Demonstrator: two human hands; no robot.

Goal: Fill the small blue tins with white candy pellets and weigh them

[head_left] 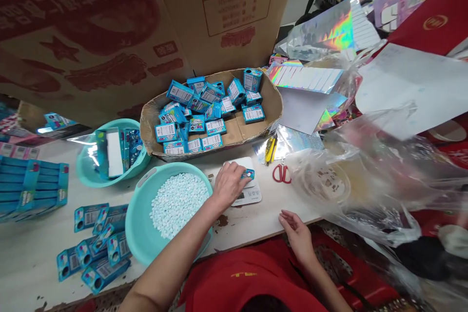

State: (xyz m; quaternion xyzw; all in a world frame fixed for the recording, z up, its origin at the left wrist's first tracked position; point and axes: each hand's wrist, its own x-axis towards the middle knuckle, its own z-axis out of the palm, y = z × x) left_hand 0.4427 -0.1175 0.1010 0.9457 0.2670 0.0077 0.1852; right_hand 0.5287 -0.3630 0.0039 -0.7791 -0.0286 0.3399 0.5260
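Observation:
My left hand (229,183) is closed around a small blue candy box (248,174), holding it over the white digital scale (252,195). Whether the box touches the scale's plate I cannot tell. Beside that forearm stands a turquoise basin (137,219) with a heap of pale mint-coloured candies (179,200) in it. My right hand (295,232) hovers at the table's front edge with its fingers stretched out and nothing in them. Red-handled scissors (282,173) and a yellow cutter (270,150) lie just right of the scale.
Behind the scale, a cut-down cardboard box (241,129) holds many blue boxes. Several more blue boxes (91,253) lie left of the basin. A second turquoise basin (86,175) stands farther back. Clear plastic bags (329,185) and shiny sheets (310,78) crowd the right side.

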